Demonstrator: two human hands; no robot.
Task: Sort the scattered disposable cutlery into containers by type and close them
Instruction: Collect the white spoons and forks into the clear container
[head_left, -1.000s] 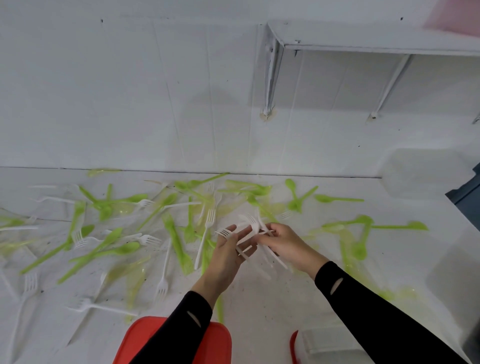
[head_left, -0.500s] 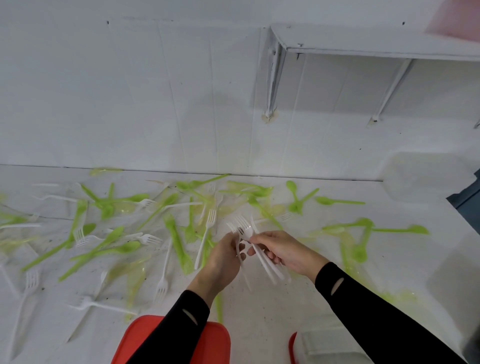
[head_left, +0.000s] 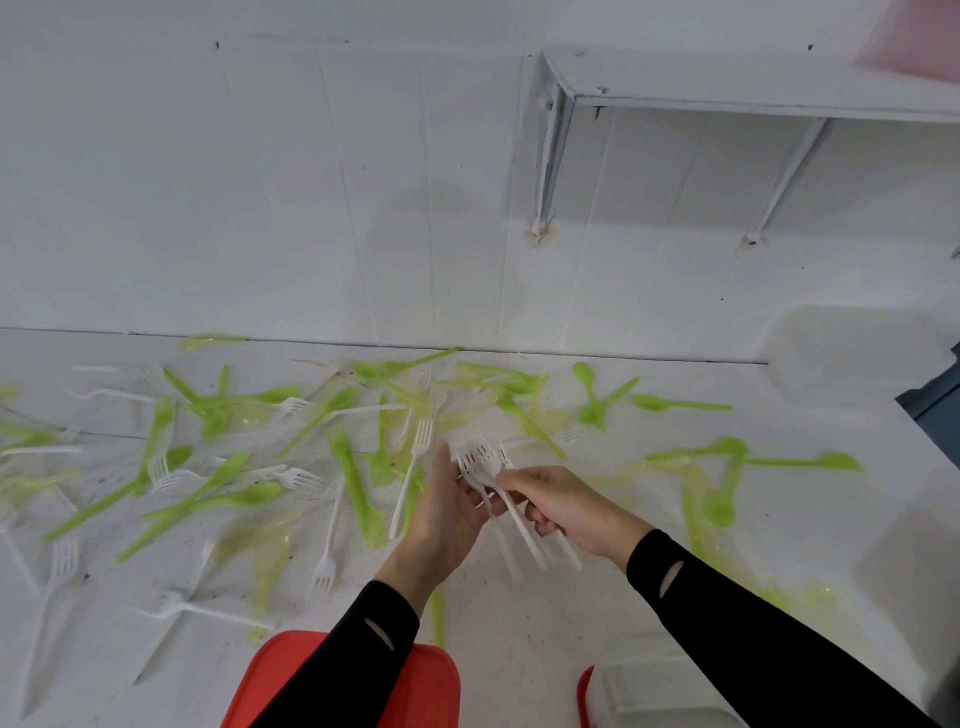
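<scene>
The white forks (head_left: 480, 460), tines away and handles slanting back-right, were held by the left hand (head_left: 447, 512) and gripped in the right hand (head_left: 571, 506), nearer the container (head_left: 639, 693).

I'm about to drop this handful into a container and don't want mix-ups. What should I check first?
1. Fork bundle holds white forks only: ok.
2. Tines all at one end of the bundle: ok.
3. Left hand and right hand both hold the bundle: ok.
4. Container at lower right open and meant for forks: cannot tell, the frame edge cuts it off.
5. Loose white forks all gathered: not ok, many lie scattered among green spoons.
</scene>
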